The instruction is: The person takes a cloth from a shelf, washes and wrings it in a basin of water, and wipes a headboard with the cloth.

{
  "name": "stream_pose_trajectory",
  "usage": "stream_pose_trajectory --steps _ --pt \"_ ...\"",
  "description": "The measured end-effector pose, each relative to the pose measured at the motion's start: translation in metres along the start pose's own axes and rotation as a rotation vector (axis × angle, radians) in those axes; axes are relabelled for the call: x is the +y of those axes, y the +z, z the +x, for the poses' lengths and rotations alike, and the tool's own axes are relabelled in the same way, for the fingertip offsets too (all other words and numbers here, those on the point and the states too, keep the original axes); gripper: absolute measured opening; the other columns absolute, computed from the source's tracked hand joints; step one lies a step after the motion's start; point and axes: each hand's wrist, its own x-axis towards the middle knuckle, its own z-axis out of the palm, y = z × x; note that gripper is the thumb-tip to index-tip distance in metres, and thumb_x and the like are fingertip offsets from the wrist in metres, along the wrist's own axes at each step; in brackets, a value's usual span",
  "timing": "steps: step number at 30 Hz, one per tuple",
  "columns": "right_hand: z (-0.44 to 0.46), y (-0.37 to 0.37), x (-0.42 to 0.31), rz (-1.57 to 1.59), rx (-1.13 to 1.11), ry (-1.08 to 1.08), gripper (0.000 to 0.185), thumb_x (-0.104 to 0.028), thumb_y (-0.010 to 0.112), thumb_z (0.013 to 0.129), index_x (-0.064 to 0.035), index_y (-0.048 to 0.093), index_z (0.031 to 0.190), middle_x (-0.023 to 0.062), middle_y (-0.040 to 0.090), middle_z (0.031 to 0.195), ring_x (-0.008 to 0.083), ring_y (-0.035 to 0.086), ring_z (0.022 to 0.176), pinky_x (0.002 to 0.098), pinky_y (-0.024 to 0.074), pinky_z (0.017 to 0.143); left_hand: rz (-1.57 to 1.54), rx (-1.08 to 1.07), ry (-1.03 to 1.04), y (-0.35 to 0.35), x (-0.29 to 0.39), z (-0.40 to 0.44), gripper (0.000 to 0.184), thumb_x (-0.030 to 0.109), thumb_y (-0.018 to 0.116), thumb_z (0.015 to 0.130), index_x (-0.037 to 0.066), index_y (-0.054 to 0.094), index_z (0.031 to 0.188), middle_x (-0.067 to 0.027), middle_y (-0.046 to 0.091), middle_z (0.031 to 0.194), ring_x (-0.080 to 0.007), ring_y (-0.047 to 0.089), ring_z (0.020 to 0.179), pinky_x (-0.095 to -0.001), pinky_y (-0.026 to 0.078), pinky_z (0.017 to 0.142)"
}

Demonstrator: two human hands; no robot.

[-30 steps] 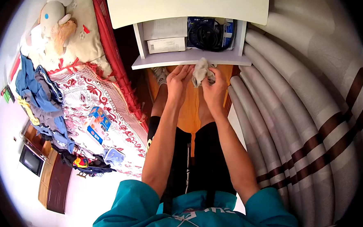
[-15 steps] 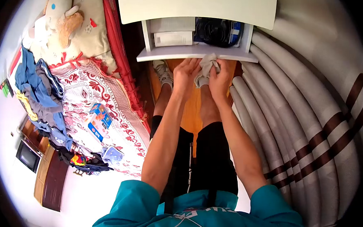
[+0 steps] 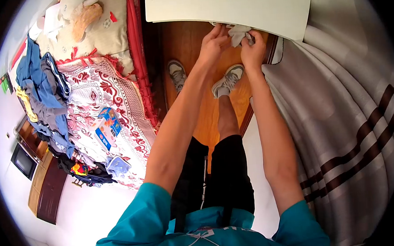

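A crumpled grey-white cloth (image 3: pixel 238 34) is pinched in my right hand (image 3: pixel 252 49), just below the curved front edge of a white desk (image 3: pixel 231 5). To the left of the cloth, my left hand (image 3: pixel 214 43) reaches up to the same edge. Its fingers are stretched out, with the tips by the desk front and nothing seen in them. The drawer under the desktop is pushed in, so its contents are out of sight.
A bed with a red-and-white patterned blanket (image 3: pixel 99 90) lies to the left, bearing a blue box (image 3: pixel 108 127) and piled clothes (image 3: pixel 46 95). Long grey curtains (image 3: pixel 334 115) hang at the right. My sneakers (image 3: pixel 228 80) stand on the wooden floor (image 3: pixel 205 109).
The open drawer with white boxes and a black item has gone in under the desktop. Both hands have moved forward with it, the cloth still in my right hand.
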Motion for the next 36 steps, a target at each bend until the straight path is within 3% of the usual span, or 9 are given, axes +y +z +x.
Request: stream_pose_trajectory --steps 5,8,10,15,19,22,30,32,36 --pt "-0.011 0.005 0.012 0.159 -0.026 0.064 0.025 -0.007 0.065 0.091 0.0054 0.064 0.112 0.0195 0.069 0.104 0.0307 0.067 0.096 0.0397 0.0509 0.088 0.105 0.006 -0.006 -0.012 -0.003 -0.001 0.065 0.006 0.045 0.103 0.006 0.017 0.162 -0.0119 0.023 0.167 -0.0250 0.038 0.146 -0.0375 0.036 0.117" --pt "-0.033 0.003 0.026 0.157 -0.057 0.085 0.025 -0.008 0.065 0.091 0.0042 0.064 0.113 0.0177 0.069 0.103 0.0287 0.066 0.096 0.0393 0.0509 0.087 0.056 0.116 -0.015 -0.017 -0.015 -0.009 0.060 0.009 0.047 0.103 0.004 0.028 0.159 -0.0124 0.037 0.161 -0.0236 0.047 0.139 -0.0370 0.041 0.112" --pt "-0.050 -0.007 0.024 0.057 -0.046 0.075 0.025 -0.008 0.065 0.091 0.0033 0.064 0.114 0.0176 0.069 0.103 0.0288 0.066 0.096 0.0392 0.0508 0.087 0.166 0.125 -0.071 -0.022 -0.019 -0.021 0.053 0.010 0.053 0.100 -0.005 0.042 0.150 -0.0188 0.047 0.150 -0.0265 0.055 0.128 -0.0372 0.049 0.102" --pt "-0.101 -0.005 0.073 0.063 -0.083 0.122 0.026 -0.009 0.066 0.091 0.0014 0.064 0.115 0.0167 0.070 0.105 0.0316 0.067 0.099 0.0402 0.0515 0.088 0.252 0.132 -0.095 -0.029 -0.057 -0.065 0.049 0.017 0.059 0.100 -0.008 0.050 0.141 -0.0159 0.062 0.131 -0.0237 0.063 0.113 -0.0332 0.051 0.094" --pt "-0.137 -0.027 0.027 0.039 -0.200 0.204 0.026 -0.012 0.068 0.093 0.0008 0.065 0.115 0.0169 0.071 0.109 0.0301 0.069 0.101 0.0397 0.0532 0.086 0.394 0.227 -0.157 -0.009 -0.038 -0.114 0.055 0.023 0.067 0.096 -0.008 0.051 0.139 -0.0164 0.067 0.122 -0.0216 0.064 0.110 -0.0308 0.051 0.092" --pt "-0.159 -0.042 -0.009 0.021 -0.297 0.231 0.028 -0.015 0.069 0.094 0.0009 0.065 0.117 0.0166 0.071 0.111 0.0285 0.069 0.101 0.0385 0.0540 0.084 0.515 0.219 -0.057 -0.013 -0.029 -0.148 0.057 0.023 0.071 0.093 -0.008 0.053 0.137 -0.0181 0.067 0.122 -0.0218 0.065 0.110 -0.0320 0.051 0.091" --pt "-0.202 -0.070 -0.114 0.133 -0.299 0.037 0.026 -0.013 0.070 0.095 0.0015 0.066 0.117 0.0131 0.071 0.108 0.0207 0.068 0.097 0.0329 0.0533 0.083 0.497 0.277 0.036 0.004 0.045 -0.212 0.042 0.018 0.069 0.095 -0.005 0.059 0.130 -0.0113 0.071 0.114 -0.0157 0.066 0.102 -0.0298 0.051 0.088" --pt "-0.206 -0.077 -0.137 0.180 -0.285 0.007 0.023 -0.011 0.070 0.096 0.0020 0.067 0.115 0.0102 0.071 0.105 0.0169 0.066 0.095 0.0305 0.0525 0.082 0.523 0.270 0.151 0.010 0.061 -0.224 0.038 0.020 0.070 0.093 -0.005 0.065 0.121 -0.0135 0.074 0.103 -0.0177 0.069 0.091 -0.0312 0.053 0.078" --pt "-0.211 -0.096 -0.179 0.127 -0.277 -0.110 0.024 -0.011 0.069 0.096 0.0025 0.066 0.115 0.0112 0.072 0.108 0.0161 0.068 0.097 0.0306 0.0531 0.082 0.660 0.291 0.243 0.032 0.108 -0.251 0.034 0.025 0.070 0.093 -0.003 0.068 0.111 -0.0124 0.073 0.088 -0.0167 0.069 0.081 -0.0316 0.053 0.073"
